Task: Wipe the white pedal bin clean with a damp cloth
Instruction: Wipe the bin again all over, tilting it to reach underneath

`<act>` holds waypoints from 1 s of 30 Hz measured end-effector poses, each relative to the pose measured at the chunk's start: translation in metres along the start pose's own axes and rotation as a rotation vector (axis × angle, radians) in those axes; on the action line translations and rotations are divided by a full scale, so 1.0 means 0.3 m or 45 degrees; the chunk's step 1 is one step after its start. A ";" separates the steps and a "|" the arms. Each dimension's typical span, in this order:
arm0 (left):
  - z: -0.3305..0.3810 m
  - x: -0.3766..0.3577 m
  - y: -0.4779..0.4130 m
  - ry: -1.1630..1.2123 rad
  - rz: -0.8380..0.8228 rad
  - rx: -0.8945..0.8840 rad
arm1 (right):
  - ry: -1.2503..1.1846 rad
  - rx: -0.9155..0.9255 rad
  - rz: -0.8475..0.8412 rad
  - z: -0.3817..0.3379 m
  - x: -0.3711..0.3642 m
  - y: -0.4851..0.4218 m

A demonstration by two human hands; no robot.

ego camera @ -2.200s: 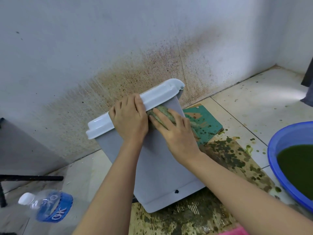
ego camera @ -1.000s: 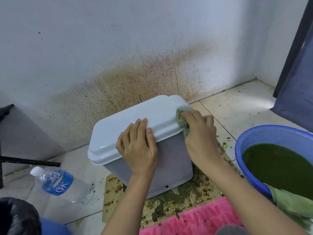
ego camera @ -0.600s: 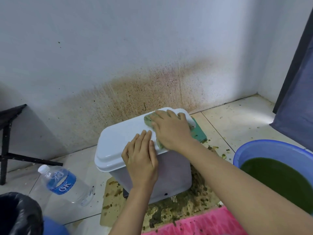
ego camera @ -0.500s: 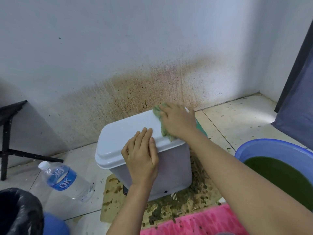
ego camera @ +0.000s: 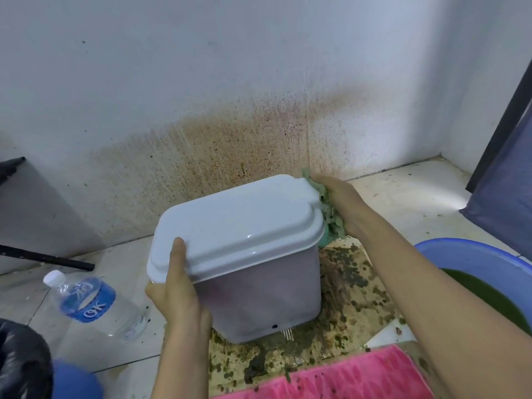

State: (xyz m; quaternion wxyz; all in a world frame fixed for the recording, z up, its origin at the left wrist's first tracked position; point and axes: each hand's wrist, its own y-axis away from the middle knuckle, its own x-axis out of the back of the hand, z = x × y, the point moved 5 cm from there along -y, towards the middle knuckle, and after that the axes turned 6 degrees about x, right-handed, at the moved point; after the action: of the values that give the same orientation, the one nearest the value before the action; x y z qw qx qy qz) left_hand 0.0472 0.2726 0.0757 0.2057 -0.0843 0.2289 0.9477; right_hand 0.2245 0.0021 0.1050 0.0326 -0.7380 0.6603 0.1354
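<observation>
Now: bin braced, cloth at its right end

Nearest me, my left hand (ego camera: 178, 298) clamps the near left corner of the white pedal bin (ego camera: 259, 295). The thumb lies flat on the lid (ego camera: 236, 223), and the other fingers reach round the side, out of my sight. I judge this grip keeps the bin from sliding on the stained cardboard (ego camera: 354, 300) it stands on. Farther off, my right hand (ego camera: 342, 203) is cupped round the green cloth (ego camera: 331, 223), pressing it against the lid's right edge and the side below, where I take the wiping to be. Behind rises the spattered wall (ego camera: 230, 145).
</observation>
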 end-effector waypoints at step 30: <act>0.141 -0.481 0.207 -1.377 -0.868 -1.064 | -0.704 0.207 0.531 0.282 -0.122 0.273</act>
State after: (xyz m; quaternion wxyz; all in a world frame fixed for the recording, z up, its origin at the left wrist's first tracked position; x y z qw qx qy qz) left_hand 0.1479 0.1915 0.1744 0.5214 0.2548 -0.3201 0.7489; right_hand 0.1274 0.0464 0.0432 0.2404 -0.5178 0.7716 0.2808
